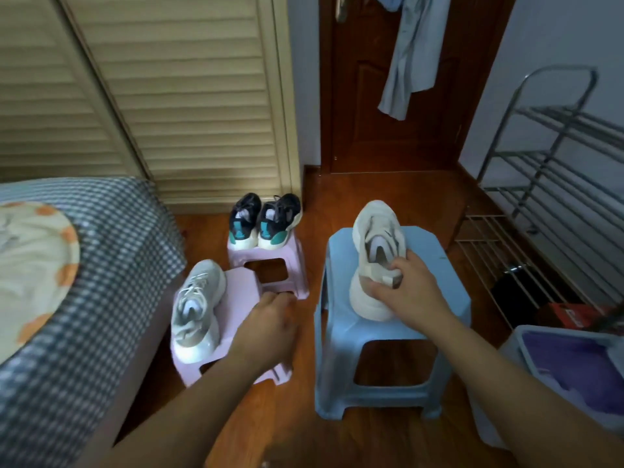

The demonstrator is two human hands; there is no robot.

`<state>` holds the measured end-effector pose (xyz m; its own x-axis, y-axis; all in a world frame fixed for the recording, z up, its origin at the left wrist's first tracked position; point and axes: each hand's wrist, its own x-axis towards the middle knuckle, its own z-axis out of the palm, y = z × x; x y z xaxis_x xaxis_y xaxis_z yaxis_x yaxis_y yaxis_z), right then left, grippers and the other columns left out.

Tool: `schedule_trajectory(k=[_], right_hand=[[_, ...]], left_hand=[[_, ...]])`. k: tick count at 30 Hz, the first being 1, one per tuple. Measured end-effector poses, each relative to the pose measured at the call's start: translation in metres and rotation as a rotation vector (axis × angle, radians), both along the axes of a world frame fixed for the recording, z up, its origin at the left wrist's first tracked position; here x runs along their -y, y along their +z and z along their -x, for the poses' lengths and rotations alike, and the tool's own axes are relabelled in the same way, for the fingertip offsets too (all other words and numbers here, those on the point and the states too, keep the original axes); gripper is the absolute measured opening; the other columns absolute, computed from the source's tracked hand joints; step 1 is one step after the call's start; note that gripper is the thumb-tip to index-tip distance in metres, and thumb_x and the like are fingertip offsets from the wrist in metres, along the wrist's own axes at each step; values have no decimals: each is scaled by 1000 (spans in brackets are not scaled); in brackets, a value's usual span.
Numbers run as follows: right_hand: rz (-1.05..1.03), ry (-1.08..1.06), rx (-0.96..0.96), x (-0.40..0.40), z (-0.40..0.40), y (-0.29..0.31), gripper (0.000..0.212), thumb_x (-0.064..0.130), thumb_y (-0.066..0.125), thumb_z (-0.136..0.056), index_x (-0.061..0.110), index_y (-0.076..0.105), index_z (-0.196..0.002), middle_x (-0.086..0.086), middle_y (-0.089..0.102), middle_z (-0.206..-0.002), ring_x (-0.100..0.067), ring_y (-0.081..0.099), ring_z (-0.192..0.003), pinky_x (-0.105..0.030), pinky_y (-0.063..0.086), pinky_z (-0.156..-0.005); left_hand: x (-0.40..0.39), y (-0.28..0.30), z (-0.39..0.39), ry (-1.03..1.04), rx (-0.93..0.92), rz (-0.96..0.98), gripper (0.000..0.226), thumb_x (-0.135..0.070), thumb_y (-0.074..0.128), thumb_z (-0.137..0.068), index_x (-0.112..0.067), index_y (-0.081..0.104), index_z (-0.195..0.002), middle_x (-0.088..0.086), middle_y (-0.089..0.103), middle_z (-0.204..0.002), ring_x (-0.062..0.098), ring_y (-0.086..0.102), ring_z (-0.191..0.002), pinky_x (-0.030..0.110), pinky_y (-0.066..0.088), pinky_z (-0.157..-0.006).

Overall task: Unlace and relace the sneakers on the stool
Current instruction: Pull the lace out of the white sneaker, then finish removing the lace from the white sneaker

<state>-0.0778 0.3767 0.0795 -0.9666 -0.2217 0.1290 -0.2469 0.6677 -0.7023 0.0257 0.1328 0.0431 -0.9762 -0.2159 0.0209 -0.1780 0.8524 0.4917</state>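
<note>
Two bare forearms reaching in from the bottom edge. Right hand (410, 285) curled round the heel of a cream sneaker (376, 251), thumb along the sole side, fingers hooked over the collar and heel tab; sneaker standing on the top of a blue stool (341, 319), toe pointing toward the far edge, heel near the front edge, tongue open and no lace to be made out. Left hand (270, 324) hovering over the right part of a near pink stool (236, 309), fingers loosely bent, tips blurred, so whether anything is pinched cannot be told. Just left of that hand, a pale grey sneaker (197, 309) lying along the stool's left edge, still laced, heel toward the camera. Behind, a second pink stool (287, 265) carrying a pair of black and teal sneakers (265, 222), heels facing the camera. Checked bedcover (101, 265) crowding the left edge, louvred wardrobe doors (175, 89) beyond it. Wooden door (388, 113) at the back with a pale garment (410, 59) hanging on it. Metal rack (553, 170) against the right wall, and a grey bin (526, 336) with purple contents at the lower right corner.
</note>
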Motion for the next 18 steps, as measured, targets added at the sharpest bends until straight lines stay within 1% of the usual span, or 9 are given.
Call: schedule_trajectory(k=[3, 6, 8, 10, 12, 14, 15, 17, 18], right_hand=[[68, 178, -6, 46, -16, 8, 39, 51, 80, -72, 22, 55, -79, 6, 52, -113, -16, 56, -95, -32, 44, -74], [111, 296, 23, 99, -35, -1, 51, 63, 70, -62, 18, 61, -84, 8, 55, -116, -13, 57, -98, -35, 50, -85], [85, 344, 76, 131, -42, -15, 53, 66, 67, -61, 21, 64, -89, 10, 54, -117, -11, 58, -99, -38, 52, -87], [60, 376, 125, 154, -43, -32, 50, 66, 69, -64, 24, 63, -92, 13, 53, -119, -10, 59, -99, -39, 54, -87], [21, 383, 145, 176, -39, -50, 45, 61, 74, -68, 26, 62, -94, 13, 52, -119, -9, 59, -99, -39, 55, -86], [2, 359, 164, 193, -32, -66, 36, 52, 80, -73, 27, 59, -90, 11, 51, -117, -13, 59, -97, -40, 56, -86], [-6, 343, 175, 202, -27, -75, 35, 48, 81, -74, 26, 59, -88, 9, 51, -115, -15, 59, -97, -42, 56, -86], [-30, 319, 192, 223, -18, -93, 37, 47, 82, -75, 23, 62, -95, 9, 51, -116, -16, 58, -100, -43, 55, -88], [-39, 317, 201, 233, -16, -101, 41, 48, 81, -76, 23, 63, -102, 9, 51, -119, -15, 57, -104, -42, 55, -90]], left_hand=[[72, 0, -26, 228, 251, 123, 44, -28, 52, -97, -25, 50, -141, 11, 51, -141, 32, 55, -125, 40, 47, -102], [130, -17, -51, 442, 356, 71, 58, -34, 49, -99, -29, 32, -154, 18, 43, -147, 39, 52, -127, 49, 44, -106], [151, -30, -62, 480, 401, 5, 70, -38, 54, -99, -36, 18, -158, 20, 34, -150, 40, 48, -130, 51, 41, -109], [162, -41, -62, 478, 426, -46, 75, -40, 55, -100, -39, 9, -160, 21, 27, -153, 41, 45, -133, 50, 38, -112], [173, -54, -51, 478, 428, -76, 73, -43, 53, -100, -40, 9, -160, 22, 28, -151, 41, 46, -131, 48, 38, -112], [181, -68, -38, 453, 428, -81, 71, -47, 51, -100, -38, 13, -159, 23, 39, -142, 40, 50, -124, 48, 43, -107], [185, -75, -32, 441, 431, -87, 68, -46, 51, -100, -35, 18, -158, 22, 45, -139, 40, 53, -122, 48, 45, -105], [190, -83, -24, 439, 453, -78, 57, -37, 51, -101, -25, 32, -153, 18, 54, -138, 37, 55, -122, 46, 48, -102], [193, -82, -21, 434, 462, -55, 54, -30, 50, -102, -24, 32, -153, 15, 56, -137, 34, 56, -123, 43, 48, -102]])
